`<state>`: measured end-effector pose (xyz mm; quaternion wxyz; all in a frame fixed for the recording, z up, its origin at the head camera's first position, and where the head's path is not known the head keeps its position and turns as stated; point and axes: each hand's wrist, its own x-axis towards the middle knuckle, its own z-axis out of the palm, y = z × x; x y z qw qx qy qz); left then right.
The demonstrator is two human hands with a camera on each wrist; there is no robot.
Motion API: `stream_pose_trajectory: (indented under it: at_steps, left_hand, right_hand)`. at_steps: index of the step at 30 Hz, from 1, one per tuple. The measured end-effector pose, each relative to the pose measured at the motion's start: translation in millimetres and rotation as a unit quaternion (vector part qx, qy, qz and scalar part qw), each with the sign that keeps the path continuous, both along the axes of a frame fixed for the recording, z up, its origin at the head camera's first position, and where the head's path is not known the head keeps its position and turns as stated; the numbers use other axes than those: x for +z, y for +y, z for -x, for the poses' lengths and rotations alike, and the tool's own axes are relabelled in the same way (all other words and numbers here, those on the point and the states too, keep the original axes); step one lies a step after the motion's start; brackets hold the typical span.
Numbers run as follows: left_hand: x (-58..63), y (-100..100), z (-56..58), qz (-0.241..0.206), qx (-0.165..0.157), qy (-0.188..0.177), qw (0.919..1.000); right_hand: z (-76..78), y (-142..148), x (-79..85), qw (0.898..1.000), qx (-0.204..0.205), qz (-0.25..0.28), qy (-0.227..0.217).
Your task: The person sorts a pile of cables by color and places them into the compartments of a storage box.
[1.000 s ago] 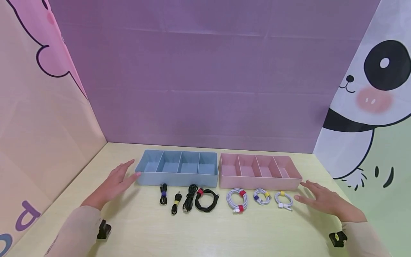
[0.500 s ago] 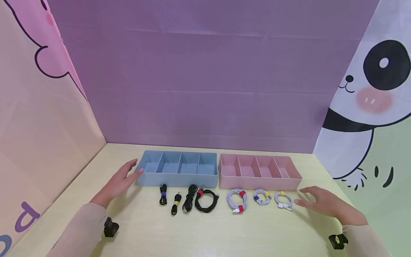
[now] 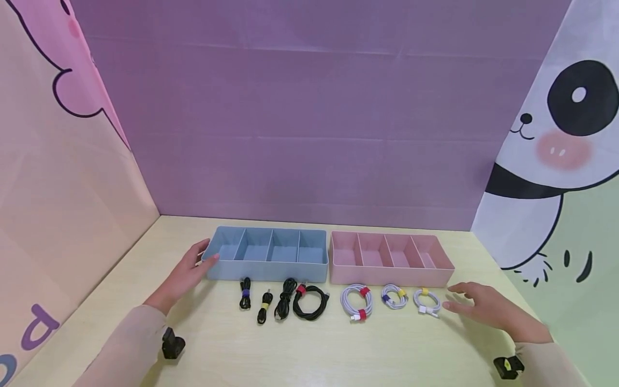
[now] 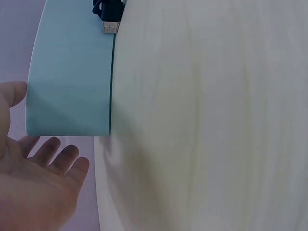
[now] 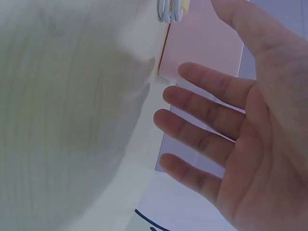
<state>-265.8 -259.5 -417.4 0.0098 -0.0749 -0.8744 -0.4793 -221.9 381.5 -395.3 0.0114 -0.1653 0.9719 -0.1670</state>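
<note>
My left hand (image 3: 186, 274) is at the left end of a blue four-compartment organizer box (image 3: 271, 270). In the left wrist view the thumb (image 4: 14, 92) lies at the box's rim, and the other fingers reach past its end, loosely extended. My right hand (image 3: 493, 306) hovers with spread fingers to the right of a coiled white cable (image 3: 427, 302) with a yellow tie. A pink four-compartment organizer box (image 3: 391, 276) stands behind that cable; the right wrist view shows the fingers (image 5: 192, 132) near its end, holding nothing.
Several bundled black cables (image 3: 285, 298) lie before the blue box, tied in purple, yellow and red. Two more white coils, a larger one (image 3: 345, 306) and a smaller one (image 3: 396, 305), lie before the pink box. A purple backdrop (image 3: 309, 134) closes off the table's back.
My left hand has moved right, up to the end of the blue box. The right hand has drawn slightly back from the pink box's corner. Boxes and cables stay in place.
</note>
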Motion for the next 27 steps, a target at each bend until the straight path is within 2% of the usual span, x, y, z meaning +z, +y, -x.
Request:
stream_pose_trajectory:
  at_steps: [5,15,27]
  left_hand:
    - [-1.2,2,-1.6,-0.019,0.004,-0.016,0.9997]
    - [-3.6,3,-2.4,-0.019,0.006,-0.043,0.9989]
    - [-4.6,3,-3.0,-0.017,0.000,-0.050,0.9986]
  right_hand:
    - [2.1,-2,-1.0,1.000,0.008,0.007,0.003]
    - [5.8,-9,-5.3,0.999,0.031,0.016,-0.003]
    - [13.6,-21,-11.7,0.998,0.055,0.031,0.005]
